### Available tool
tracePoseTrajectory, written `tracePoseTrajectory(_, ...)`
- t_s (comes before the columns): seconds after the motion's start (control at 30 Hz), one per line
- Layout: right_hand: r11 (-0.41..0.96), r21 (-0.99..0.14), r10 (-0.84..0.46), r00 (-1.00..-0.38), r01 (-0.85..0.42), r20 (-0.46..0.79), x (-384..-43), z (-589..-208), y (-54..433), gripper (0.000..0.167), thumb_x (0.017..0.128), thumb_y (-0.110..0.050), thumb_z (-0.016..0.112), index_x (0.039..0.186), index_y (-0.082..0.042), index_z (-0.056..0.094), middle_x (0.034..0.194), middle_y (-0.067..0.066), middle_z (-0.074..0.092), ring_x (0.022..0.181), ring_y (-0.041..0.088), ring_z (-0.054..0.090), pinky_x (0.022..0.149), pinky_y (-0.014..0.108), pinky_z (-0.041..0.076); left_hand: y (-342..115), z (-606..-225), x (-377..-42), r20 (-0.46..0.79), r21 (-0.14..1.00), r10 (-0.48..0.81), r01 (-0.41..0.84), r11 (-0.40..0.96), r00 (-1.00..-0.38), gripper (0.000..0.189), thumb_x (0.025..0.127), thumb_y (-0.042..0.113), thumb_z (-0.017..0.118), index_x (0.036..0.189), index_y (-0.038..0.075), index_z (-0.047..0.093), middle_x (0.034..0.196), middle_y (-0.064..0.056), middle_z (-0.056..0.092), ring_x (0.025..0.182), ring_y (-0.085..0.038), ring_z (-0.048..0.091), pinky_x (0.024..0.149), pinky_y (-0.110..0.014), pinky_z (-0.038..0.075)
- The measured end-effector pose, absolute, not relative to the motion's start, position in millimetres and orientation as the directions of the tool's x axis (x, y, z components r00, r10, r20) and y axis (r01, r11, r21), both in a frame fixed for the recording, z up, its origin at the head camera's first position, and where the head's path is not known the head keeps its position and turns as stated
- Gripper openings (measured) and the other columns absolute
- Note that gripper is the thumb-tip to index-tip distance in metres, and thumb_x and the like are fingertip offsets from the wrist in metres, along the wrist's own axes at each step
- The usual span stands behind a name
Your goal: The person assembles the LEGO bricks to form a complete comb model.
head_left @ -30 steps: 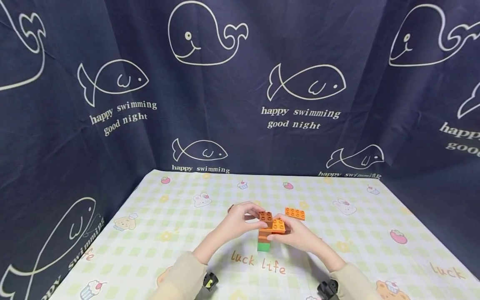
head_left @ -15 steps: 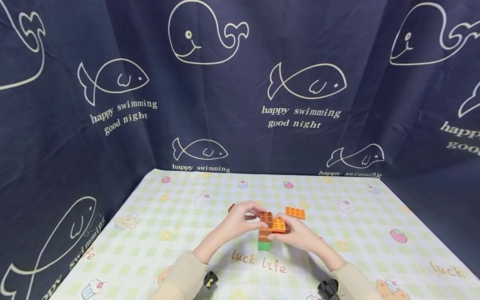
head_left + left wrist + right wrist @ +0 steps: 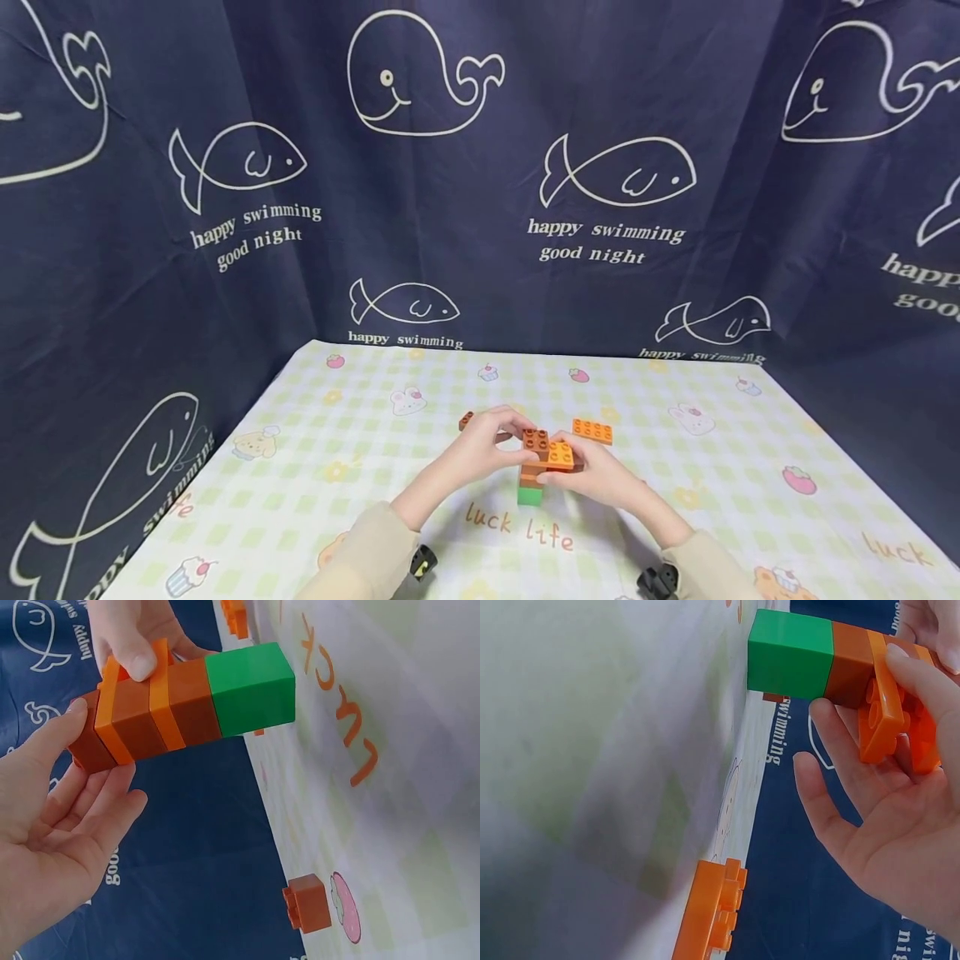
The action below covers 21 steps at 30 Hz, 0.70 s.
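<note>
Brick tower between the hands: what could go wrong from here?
The orange plates jut past the narrow green base, so downward pressure there might tip the tower. The left hand pinches the top brown brick; a tug might pull it off. The loose brown brick, just beyond that hand, could get nudged.

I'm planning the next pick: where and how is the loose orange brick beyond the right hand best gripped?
Probably pinch the orange brick across the middle of its two long sides, coming from above with the right hand, the nearer one, once free: it lies flat on the tablecloth, studs up, longer than wide.
</note>
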State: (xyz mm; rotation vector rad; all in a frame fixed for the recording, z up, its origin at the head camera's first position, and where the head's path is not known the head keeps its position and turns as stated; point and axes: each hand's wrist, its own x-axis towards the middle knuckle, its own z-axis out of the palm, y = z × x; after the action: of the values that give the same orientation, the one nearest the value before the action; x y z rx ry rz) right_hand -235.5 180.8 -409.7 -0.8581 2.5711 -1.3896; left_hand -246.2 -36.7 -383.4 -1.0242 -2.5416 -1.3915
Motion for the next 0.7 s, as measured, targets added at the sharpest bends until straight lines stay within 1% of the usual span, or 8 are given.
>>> tracePoseTrajectory(0.1, 0.419, -0.8, -0.524, -0.834, -0.429, 0.173, -234.3, -410.6, 180.4, 0.028, 0.084, -0.026, 0.07, 0.103, -0.01, 0.058, 0.088, 0.001, 0.065, 0.072, 0.005, 0.057, 0.064, 0.021, 0.049, -37.1, -386.2, -245.5, 0.359, 0.716, 0.518, 0.585, 0.381, -0.777, 0.03, 0.08, 0.02, 0.075, 0.106, 0.009, 0.066, 0.103, -0.001, 0.063, 0.092, -0.009, 0.061, 0.089, -0.023, 0.052)
tracePoseTrajectory(0.33, 0.421, -0.795, -0.538, -0.826, -0.437, 0.169, -236.2, -409.6, 180.2, 0.026, 0.084, -0.025, 0.07, 0.104, -0.012, 0.059, 0.088, 0.0, 0.065, 0.074, 0.005, 0.058, 0.067, 0.023, 0.051, -38.2, -391.0, -245.2, 0.353, 0.742, 0.502, 0.563, 0.363, -0.789, 0.029, 0.081, 0.02, 0.074, 0.108, 0.012, 0.065, 0.103, 0.001, 0.064, 0.092, -0.009, 0.062, 0.09, -0.023, 0.052)
tracePoseTrajectory(0.57, 0.43, -0.792, -0.538, -0.827, -0.433, 0.16, -237.3, -409.8, 181.0, 0.026, 0.084, -0.028, 0.07, 0.103, -0.014, 0.058, 0.09, -0.001, 0.065, 0.076, 0.006, 0.059, 0.07, 0.022, 0.051, -37.0, -392.1, -246.9, 0.336, 0.763, 0.499, 0.541, 0.354, -0.799, 0.03, 0.081, 0.017, 0.074, 0.108, 0.009, 0.064, 0.102, -0.001, 0.064, 0.091, -0.009, 0.062, 0.088, -0.023, 0.053)
tracePoseTrajectory(0.7, 0.434, -0.787, -0.535, -0.829, -0.438, 0.166, -237.3, -409.8, 182.2, 0.028, 0.084, -0.029, 0.07, 0.103, -0.013, 0.058, 0.09, 0.0, 0.065, 0.076, 0.006, 0.059, 0.069, 0.022, 0.05, -35.7, -392.0, -249.0, 0.322, 0.775, 0.502, 0.528, 0.348, -0.803, 0.031, 0.079, 0.017, 0.075, 0.106, 0.007, 0.064, 0.102, -0.003, 0.064, 0.091, -0.012, 0.062, 0.086, -0.021, 0.053)
